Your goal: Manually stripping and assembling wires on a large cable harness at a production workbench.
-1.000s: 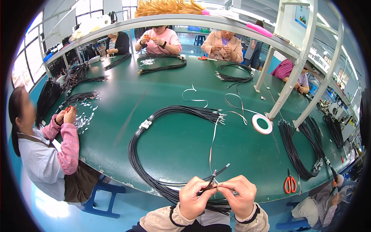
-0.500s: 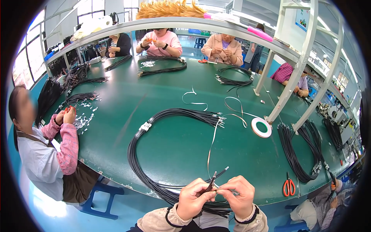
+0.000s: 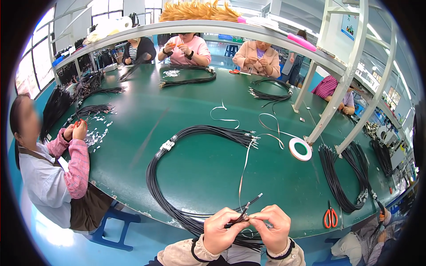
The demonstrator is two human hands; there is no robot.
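On the green table (image 3: 177, 115), low in frame, I see my left hand (image 3: 220, 229) and right hand (image 3: 271, 227) pinching a black wire (image 3: 246, 208) from the bundle (image 3: 177, 177).

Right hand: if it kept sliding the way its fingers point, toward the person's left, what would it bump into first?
The right hand would probably meet the left hand first; their fingertips already nearly touch around the thin black wire pinched between them.

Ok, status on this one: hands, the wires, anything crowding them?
Left hand and right hand both pinched on a black wire end. Looped black wire bundle on the green table. Red scissors off right, not crowding.
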